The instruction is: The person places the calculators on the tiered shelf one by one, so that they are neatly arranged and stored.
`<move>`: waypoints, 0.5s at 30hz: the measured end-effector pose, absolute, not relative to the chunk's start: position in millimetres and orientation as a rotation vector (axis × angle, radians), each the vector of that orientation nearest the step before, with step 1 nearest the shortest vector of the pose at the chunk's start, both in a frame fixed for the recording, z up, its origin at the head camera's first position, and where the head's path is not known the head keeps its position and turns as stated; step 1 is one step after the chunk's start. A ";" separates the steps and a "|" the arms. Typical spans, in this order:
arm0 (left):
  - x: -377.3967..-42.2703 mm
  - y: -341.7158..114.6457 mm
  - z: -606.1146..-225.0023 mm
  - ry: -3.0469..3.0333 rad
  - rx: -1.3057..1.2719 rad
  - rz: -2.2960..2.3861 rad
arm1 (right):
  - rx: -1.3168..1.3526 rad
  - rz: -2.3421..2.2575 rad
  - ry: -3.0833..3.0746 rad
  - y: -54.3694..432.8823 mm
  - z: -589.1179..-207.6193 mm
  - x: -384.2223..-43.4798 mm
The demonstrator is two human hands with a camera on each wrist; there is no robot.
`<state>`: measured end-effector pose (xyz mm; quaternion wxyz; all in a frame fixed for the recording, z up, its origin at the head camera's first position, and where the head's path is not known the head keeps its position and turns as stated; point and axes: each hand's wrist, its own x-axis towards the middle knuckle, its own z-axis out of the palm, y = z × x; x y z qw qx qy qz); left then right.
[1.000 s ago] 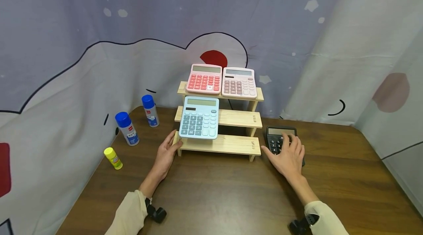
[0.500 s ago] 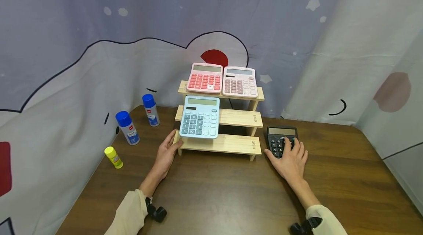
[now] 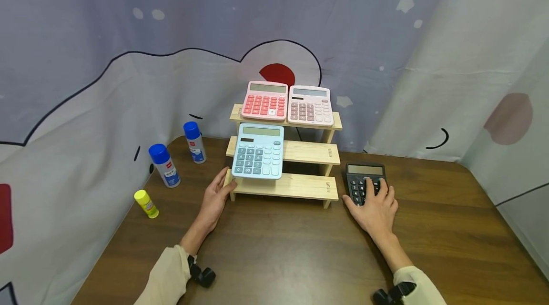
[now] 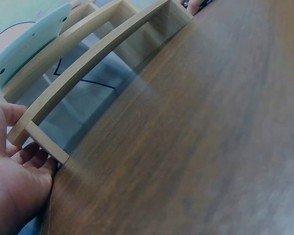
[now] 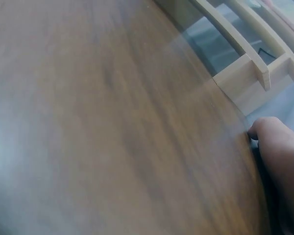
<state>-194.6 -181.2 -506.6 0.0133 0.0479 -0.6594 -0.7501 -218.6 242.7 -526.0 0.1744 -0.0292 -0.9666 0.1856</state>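
In the head view, a three-tier wooden stand (image 3: 296, 186) sits mid-table. My left hand (image 3: 213, 201) grips the left end of its lowest shelf, thumb on top and fingers underneath, as the left wrist view also shows. A light blue calculator (image 3: 258, 151) leans across the lower two tiers. On the top tier stand a pink calculator (image 3: 264, 100) and a pale pink calculator (image 3: 310, 106). Right of the stand, a black calculator (image 3: 365, 169) lies flat. My right hand (image 3: 377, 212) rests over its keys, thumb by its left edge, covering its lower part.
Two blue-capped bottles (image 3: 165, 166) and a yellow glue stick (image 3: 147, 204) stand on the left of the brown wooden table (image 3: 291, 257). A patterned curtain (image 3: 171, 19) hangs close behind the table.
My right hand has come down from over the black calculator's screen onto its keys, so the screen now shows fully. The left hand keeps its hold on the stand.
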 end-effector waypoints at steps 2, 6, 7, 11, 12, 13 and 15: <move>-194.5 -181.8 -507.3 -2.056 0.149 -2.332 | -0.082 0.535 -2.731 242.4 -526.4 -218.8; -193.4 -181.7 -507.7 -2.068 0.168 -2.328 | -0.095 0.557 -2.716 241.9 -527.6 -218.7; -193.3 -181.7 -507.9 -2.072 0.172 -2.327 | -0.098 0.560 -2.713 241.8 -527.9 -218.6; -193.2 -181.0 -507.4 -2.075 0.180 -2.326 | -0.098 0.565 -2.698 241.0 -528.3 -218.0; -193.2 -181.0 -507.0 -2.076 0.177 -2.326 | -0.096 0.567 -2.692 240.8 -528.4 -217.9; -193.3 -181.1 -506.7 -2.074 0.176 -2.325 | -0.094 0.571 -2.684 240.6 -528.3 -217.7; -193.7 -181.2 -506.3 -2.072 0.176 -2.328 | -0.092 0.584 -2.670 240.1 -527.8 -217.2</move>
